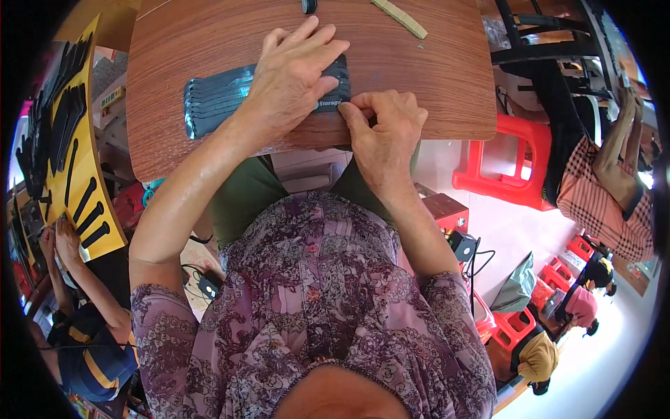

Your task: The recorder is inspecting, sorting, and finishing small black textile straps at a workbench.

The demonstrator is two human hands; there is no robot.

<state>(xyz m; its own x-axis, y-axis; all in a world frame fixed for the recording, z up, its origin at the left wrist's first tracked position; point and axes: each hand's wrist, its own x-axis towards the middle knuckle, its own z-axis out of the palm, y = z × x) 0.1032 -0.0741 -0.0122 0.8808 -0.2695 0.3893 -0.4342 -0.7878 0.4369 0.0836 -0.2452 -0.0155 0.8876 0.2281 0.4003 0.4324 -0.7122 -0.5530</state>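
Observation:
A flat bundle of dark straps (216, 101), lying side by side with a shiny plastic-like gleam, rests near the table's front edge. My left hand (296, 73) lies across the bundle's right part with its fingers stretched out and spread, covering some of it. At the bundle's front right corner, my right hand (387, 129) pinches the edge between thumb and forefinger, the other fingers curled. Pale printing shows on the strip between my hands.
The brown wood-grain table (447, 84) holds a yellowish-green strip (400, 17) and a small dark roll-like object (309, 6) at its far side. A red stool (513, 160) stands to the right. At left, another person's hands (64, 241) touch a yellow table (108, 241) bearing dark straps.

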